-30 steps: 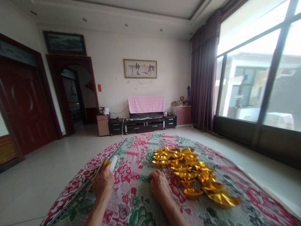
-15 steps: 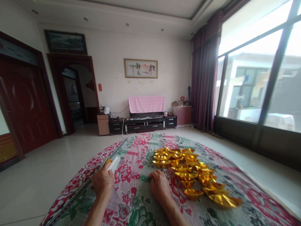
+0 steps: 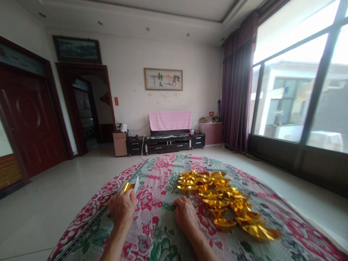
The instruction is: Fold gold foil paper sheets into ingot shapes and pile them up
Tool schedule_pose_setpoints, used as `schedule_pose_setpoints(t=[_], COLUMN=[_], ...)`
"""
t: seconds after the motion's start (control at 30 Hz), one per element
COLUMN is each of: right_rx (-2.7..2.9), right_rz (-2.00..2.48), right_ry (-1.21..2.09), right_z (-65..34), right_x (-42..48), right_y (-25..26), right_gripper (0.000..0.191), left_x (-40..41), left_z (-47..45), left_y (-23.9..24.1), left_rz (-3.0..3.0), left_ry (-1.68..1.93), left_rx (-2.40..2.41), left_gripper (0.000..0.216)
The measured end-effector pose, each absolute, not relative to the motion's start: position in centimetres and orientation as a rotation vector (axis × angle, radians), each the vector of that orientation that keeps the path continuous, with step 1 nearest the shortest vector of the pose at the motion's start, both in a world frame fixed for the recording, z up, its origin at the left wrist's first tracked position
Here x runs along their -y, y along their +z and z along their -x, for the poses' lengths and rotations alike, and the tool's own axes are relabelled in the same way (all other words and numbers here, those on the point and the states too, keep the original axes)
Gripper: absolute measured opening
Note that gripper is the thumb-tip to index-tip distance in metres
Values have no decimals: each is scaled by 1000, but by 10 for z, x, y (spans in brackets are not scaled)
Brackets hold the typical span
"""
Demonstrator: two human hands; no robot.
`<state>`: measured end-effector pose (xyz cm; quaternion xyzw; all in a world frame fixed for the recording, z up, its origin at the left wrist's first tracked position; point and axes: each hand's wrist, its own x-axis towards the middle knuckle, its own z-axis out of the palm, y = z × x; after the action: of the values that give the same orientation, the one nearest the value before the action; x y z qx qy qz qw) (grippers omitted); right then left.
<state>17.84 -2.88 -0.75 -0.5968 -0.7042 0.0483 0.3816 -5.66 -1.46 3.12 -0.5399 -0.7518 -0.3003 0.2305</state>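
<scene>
My left hand [image 3: 123, 206] is closed on a sheet of gold foil paper [image 3: 128, 186], whose white back shows on the right side. It is above the cloth on the left, and the fingertips are partly hidden. On the patterned tablecloth [image 3: 152, 217] my right hand [image 3: 186, 212] rests with its fingers curled in and nothing showing from them. Just to its right lies a group of folded gold paper ingots [image 3: 214, 202], set in rough rows. The nearest single ingot [image 3: 224, 223] sits close to my right wrist.
The cloth covers a large rounded surface before me. Beyond it stand a low black TV cabinet [image 3: 163, 145] with a pink cloth [image 3: 170, 121] over the television and a small pink cabinet [image 3: 211, 134]. Purple curtains [image 3: 236, 98] hang beside a large window at right.
My left hand has shifted slightly right, and the foil paper in it has turned, now showing more gold and a narrower white side. My right hand stays in place.
</scene>
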Motion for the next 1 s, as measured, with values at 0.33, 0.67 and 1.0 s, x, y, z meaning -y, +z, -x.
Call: schedule_pose_setpoints(t=[0.33, 0.67, 1.0], right_rx=[1783, 1857, 1885], right_rz=[1517, 1425, 1386], right_ry=[147, 192, 183], right_z=[-179, -178, -176], right_x=[30, 29, 29], right_y=[-8, -6, -6], right_gripper=[30, 47, 24], left_x=[27, 36, 35], left_z=[-13, -33, -30], left_y=[17, 13, 21], left_rz=[2107, 2357, 2574], left_ry=[-602, -771, -1113], left_rx=[1916, 1807, 1765], left_gripper=[35, 33, 38])
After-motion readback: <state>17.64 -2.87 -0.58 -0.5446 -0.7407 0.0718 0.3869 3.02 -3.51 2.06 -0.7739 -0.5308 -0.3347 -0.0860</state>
